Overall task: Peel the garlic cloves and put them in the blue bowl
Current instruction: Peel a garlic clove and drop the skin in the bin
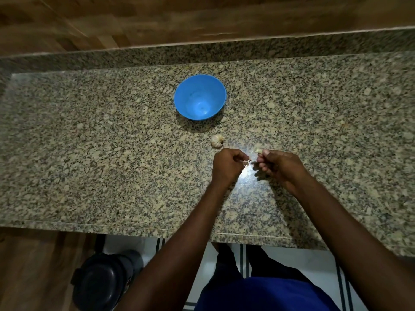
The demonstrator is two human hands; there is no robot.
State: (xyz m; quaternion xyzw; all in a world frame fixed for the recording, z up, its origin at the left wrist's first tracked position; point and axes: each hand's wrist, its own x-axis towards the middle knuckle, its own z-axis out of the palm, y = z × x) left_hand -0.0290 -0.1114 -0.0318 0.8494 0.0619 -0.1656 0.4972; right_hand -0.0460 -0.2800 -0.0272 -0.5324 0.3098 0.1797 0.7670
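Observation:
A blue bowl (199,97) stands on the granite counter (89,142), and its inside looks bare. A garlic bulb (217,141) lies on the counter just below the bowl. Near the bulb, my left hand (228,166) has its fingers curled and pinches a small scrap of garlic skin (247,162) at its fingertips. My right hand (280,167) is close beside it on the right and pinches a pale garlic clove (260,151) between thumb and fingers. The two hands' fingertips are almost touching.
A wooden wall panel (157,21) rises behind the counter's raised back edge. The counter's front edge (134,230) runs below my forearms. A dark round bin (105,281) stands on the floor at the lower left. Small skin flakes (344,124) lie at the right.

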